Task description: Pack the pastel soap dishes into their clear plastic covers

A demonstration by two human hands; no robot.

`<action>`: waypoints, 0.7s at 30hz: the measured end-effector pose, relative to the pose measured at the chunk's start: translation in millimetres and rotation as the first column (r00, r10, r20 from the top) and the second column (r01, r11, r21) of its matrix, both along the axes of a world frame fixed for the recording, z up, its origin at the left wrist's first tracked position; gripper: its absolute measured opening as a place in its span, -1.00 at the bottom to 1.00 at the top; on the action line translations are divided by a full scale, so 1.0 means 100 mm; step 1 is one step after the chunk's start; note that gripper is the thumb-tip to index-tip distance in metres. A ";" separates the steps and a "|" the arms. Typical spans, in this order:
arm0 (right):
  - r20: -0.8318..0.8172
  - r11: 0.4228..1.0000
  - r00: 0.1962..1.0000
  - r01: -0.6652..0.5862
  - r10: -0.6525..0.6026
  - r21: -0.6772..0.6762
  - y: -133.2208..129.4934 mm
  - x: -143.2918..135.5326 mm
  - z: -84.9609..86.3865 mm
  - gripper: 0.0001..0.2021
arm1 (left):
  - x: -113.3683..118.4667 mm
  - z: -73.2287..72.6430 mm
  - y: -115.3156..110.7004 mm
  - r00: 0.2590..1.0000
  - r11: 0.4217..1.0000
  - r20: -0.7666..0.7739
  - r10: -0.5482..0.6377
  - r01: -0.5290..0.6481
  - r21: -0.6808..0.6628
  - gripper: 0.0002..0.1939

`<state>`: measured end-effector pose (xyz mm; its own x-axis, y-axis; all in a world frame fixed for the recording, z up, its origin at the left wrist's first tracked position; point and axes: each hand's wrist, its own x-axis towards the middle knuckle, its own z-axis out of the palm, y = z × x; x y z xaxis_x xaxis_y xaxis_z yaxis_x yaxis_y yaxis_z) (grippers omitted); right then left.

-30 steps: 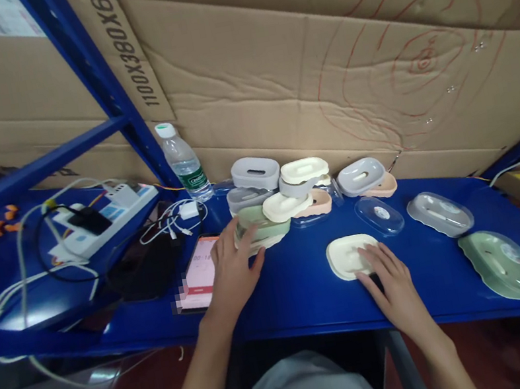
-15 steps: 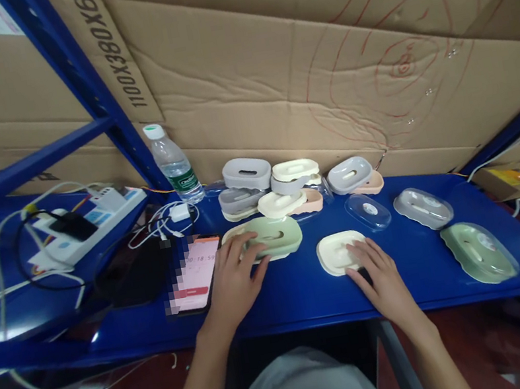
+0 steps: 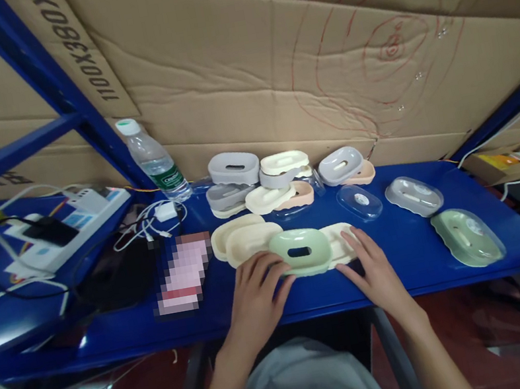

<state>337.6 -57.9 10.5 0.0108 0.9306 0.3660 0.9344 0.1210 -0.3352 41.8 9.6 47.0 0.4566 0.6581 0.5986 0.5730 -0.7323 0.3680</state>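
Probably light, stiff and slick, the green dish (image 3: 320, 247), best held by the rim the left hand (image 3: 259, 288) pinches, overlaps a cream tray (image 3: 338, 242) touched by the right hand (image 3: 374, 268), fingers apart

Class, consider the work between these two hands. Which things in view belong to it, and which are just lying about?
Belonging, judging by touch and likeness:
light green dish, held by the left hand
cream tray, under the right hand
probably the stacked dishes behind

Apparently just lying about:
water bottle
power strip
white charger
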 end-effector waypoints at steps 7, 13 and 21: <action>0.042 0.979 0.981 0.186 -0.190 0.079 0.00 0.01 -0.03 -0.49 | -0.12 -0.08 -0.20 0.999 0.997 -0.022 -0.045 0.044 -0.056 -0.96; -0.007 0.965 0.971 0.237 -0.237 0.112 0.00 0.02 -0.05 -0.52 | -0.09 -0.15 -0.16 0.994 0.988 -0.027 -0.101 0.098 -0.121 -0.90; -0.043 1.000 0.999 0.020 -0.021 -0.023 -0.03 -0.02 0.09 -0.45 | -0.06 -0.20 -0.10 0.987 0.998 0.159 -0.016 0.025 -0.054 -0.71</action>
<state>335.4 -61.3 19.3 0.0457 0.9380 0.3435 0.9211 0.0935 -0.3779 35.9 -0.9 27.1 0.3727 0.6841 0.6270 0.4898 -0.7189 0.4933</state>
